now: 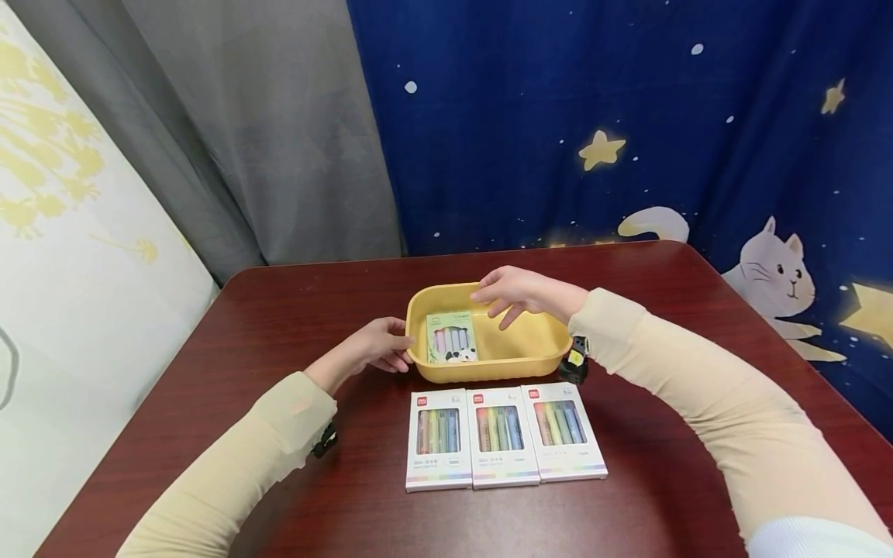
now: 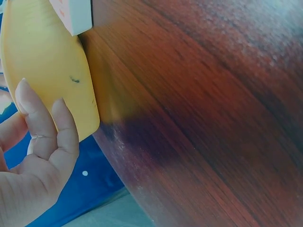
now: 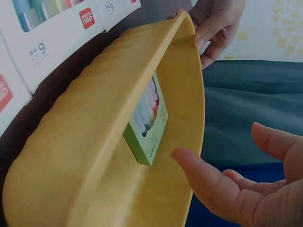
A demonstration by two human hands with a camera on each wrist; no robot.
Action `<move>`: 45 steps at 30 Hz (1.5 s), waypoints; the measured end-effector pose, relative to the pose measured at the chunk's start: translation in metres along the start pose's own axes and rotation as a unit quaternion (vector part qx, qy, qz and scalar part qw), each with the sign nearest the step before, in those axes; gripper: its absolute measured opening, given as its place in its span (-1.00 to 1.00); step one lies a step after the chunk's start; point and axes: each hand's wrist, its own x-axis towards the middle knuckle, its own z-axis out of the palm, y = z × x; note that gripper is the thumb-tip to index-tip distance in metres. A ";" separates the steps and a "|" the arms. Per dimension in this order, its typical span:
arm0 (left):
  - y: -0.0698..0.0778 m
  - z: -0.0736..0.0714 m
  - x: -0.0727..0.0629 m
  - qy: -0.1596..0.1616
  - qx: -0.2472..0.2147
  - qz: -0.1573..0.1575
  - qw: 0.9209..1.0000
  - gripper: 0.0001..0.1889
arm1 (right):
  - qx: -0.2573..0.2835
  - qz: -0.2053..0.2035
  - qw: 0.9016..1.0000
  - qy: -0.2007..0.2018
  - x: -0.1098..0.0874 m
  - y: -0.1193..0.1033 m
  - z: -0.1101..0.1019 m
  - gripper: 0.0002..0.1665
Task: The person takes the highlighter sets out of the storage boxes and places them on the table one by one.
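A yellow plastic basket (image 1: 523,366) stands on the table. Inside its left part lies a green box of pens (image 1: 452,338) with a panda print, also visible in the right wrist view. My left hand (image 1: 382,345) grips the basket's left end, thumb at the rim and fingers along the outer wall. Over the basket's middle hovers my right hand (image 1: 519,293), fingers spread and holding nothing, to the right of the green box. In the right wrist view its thumb (image 3: 189,163) extends near the basket's rim.
In front of the basket lie three white boxes of colored pens, a left one (image 1: 439,477), a middle one (image 1: 505,469) and a right one (image 1: 572,461), side by side. They rest on a dark red wooden table (image 1: 335,496). Blue and grey curtains (image 1: 488,155) hang behind it.
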 end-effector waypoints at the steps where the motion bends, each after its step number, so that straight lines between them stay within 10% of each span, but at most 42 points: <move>1: 0.000 0.000 0.000 0.000 0.000 0.001 1.000 -0.53 | 0.006 0.002 1.000 0.002 0.002 0.000 0.001 -0.30; 23: 0.000 -0.001 0.002 -0.012 -0.004 0.008 1.000 -0.50 | 0.154 0.089 0.984 0.001 0.042 0.019 0.023 -0.21; 45: 0.001 -0.002 0.002 -0.011 -0.004 -0.001 1.000 -0.52 | 0.188 0.131 0.972 0.046 0.051 0.017 0.050 -0.16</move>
